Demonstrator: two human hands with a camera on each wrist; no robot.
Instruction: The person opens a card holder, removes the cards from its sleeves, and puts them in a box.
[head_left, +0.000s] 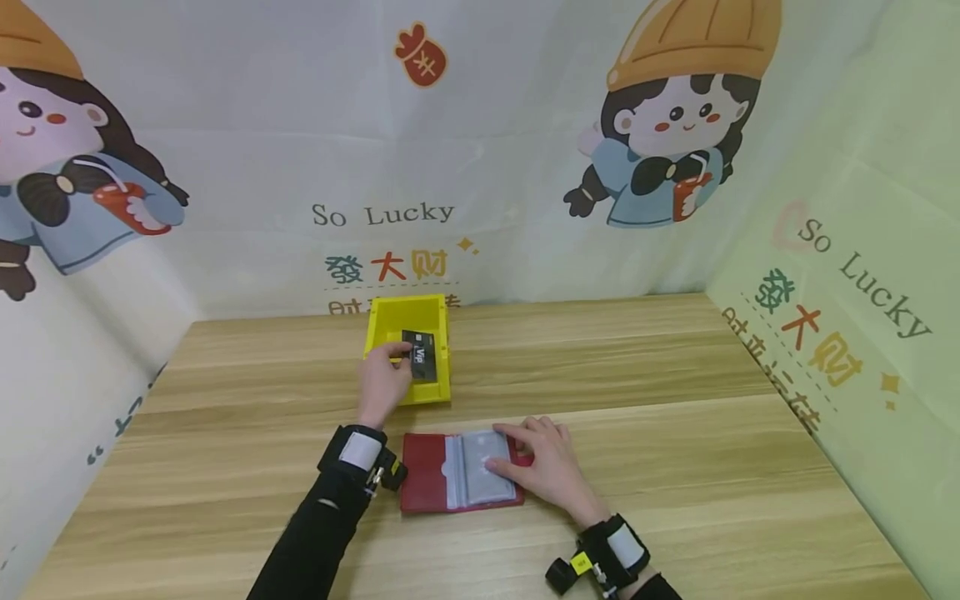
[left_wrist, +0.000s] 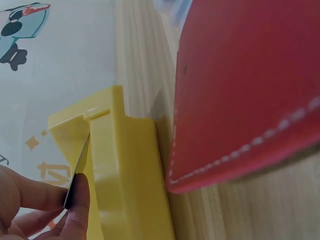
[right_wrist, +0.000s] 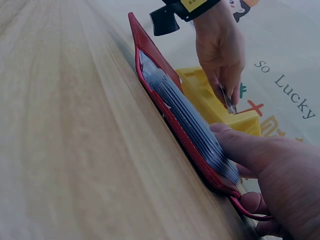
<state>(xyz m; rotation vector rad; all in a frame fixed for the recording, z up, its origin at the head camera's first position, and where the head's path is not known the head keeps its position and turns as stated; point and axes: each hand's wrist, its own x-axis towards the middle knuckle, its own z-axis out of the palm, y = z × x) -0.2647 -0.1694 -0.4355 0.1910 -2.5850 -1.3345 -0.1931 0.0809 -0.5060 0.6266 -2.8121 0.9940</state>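
Note:
My left hand (head_left: 386, 382) pinches a black card (head_left: 423, 357) marked "Vip" by its edge, over the yellow box (head_left: 445, 392). In the left wrist view, thumb and fingers hold the card (left_wrist: 75, 185) edge-on beside the box wall (left_wrist: 142, 175). Nearer to me lies a red card holder (head_left: 425, 473), spread open, with clear plastic sleeves (head_left: 483, 471). My right hand (head_left: 551, 467) rests at its right side, thumb on the sleeves and other fingers at the cover's edge. In the right wrist view, the sleeves (right_wrist: 185, 117) form a thick stack.
The box stands at the back of the wooden table (head_left: 637, 367), close to a printed backdrop (head_left: 517, 183). Another printed sheet (head_left: 847, 275) rises along the right side. Each wrist wears a black strap with a small camera (head_left: 561, 575).

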